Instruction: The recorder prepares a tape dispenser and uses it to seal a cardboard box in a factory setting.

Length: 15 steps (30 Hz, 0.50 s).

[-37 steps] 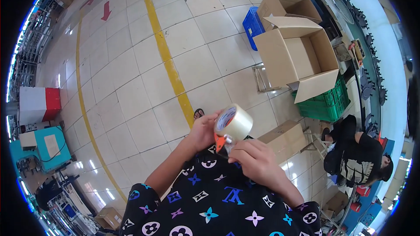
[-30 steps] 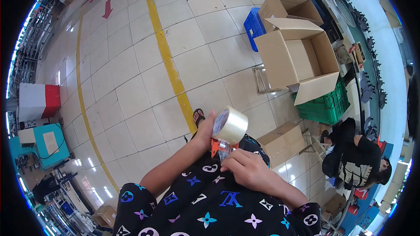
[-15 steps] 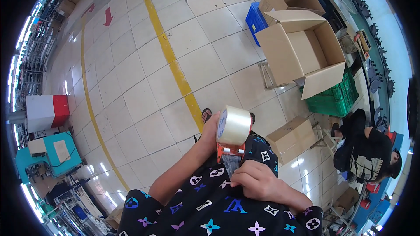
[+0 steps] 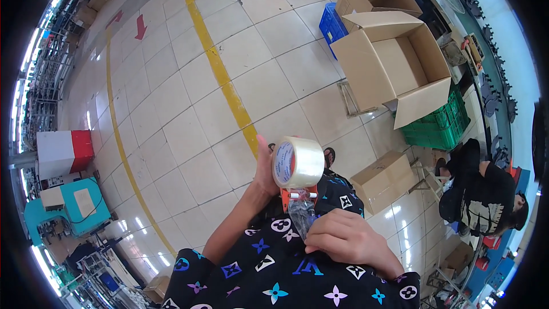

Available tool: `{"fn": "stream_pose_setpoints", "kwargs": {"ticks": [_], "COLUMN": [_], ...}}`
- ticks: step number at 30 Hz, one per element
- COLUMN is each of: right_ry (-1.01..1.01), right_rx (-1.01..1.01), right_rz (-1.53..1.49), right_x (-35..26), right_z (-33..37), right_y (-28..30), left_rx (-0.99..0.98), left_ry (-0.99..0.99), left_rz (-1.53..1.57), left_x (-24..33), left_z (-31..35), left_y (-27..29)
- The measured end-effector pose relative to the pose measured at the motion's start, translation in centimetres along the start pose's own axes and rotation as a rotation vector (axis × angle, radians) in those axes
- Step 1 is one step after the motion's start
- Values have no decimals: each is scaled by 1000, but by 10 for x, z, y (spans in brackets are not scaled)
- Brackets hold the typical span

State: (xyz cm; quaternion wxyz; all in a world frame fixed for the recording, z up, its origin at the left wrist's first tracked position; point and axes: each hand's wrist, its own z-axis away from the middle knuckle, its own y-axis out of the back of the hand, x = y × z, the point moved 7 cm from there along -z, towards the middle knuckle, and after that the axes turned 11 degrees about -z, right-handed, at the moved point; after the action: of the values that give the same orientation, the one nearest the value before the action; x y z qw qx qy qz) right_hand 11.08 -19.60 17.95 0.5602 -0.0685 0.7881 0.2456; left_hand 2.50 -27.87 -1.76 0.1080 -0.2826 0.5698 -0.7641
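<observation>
Far off to the left of the left hand, metal shelving (image 4: 44, 88) is lining the edge of the room, with a white-and-red box (image 4: 64, 151) and a teal table (image 4: 70, 210) standing nearer. Between these and the left hand, the tiled floor (image 4: 186, 120) is showing a red arrow (image 4: 140, 27) and yellow lines (image 4: 213, 60). The left hand (image 4: 265, 171) itself is supporting a wide roll of clear tape (image 4: 307, 163) from its left side; the thumb is pointing up, apart from the roll, while the fingers are disappearing behind it, so how far they are closing cannot be told. Right beside that hand, an orange tape dispenser (image 4: 285, 200) is sitting under the roll, and a crinkled strip of clear tape (image 4: 302, 217) is hanging from its front. Well beyond the right hand, a blue crate (image 4: 331, 26) is standing beside two open cartons (image 4: 363, 74). The right hand (image 4: 347, 237) is curling closed, pinching the strip's lower end between thumb and fingers. Just past it, a closed carton (image 4: 386, 183) is lying on the floor. Farther right of that hand, a green crate (image 4: 437, 129) is standing under the nearer open carton, and a person in black (image 4: 483, 206) is sitting near a long green table (image 4: 489, 64) that is carrying dark parts.
</observation>
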Motion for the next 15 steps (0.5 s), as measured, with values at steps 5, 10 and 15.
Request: {"fn": "stream_pose_setpoints", "kwargs": {"ticks": [5,10,15], "right_ry": [-46,77,431], "right_rx": [-21,-109,99], "right_rz": [4,211,470], "right_x": [-11,-32,-62], "right_z": [5,6,14], "right_y": [4,-3,9], "left_rx": [387,211,222], "left_ry": [62,-37,-46], "left_rz": [-307,-94,-233], "left_x": [-9,-11,-12], "left_z": [9,5,8], "left_y": [37,39,30]}}
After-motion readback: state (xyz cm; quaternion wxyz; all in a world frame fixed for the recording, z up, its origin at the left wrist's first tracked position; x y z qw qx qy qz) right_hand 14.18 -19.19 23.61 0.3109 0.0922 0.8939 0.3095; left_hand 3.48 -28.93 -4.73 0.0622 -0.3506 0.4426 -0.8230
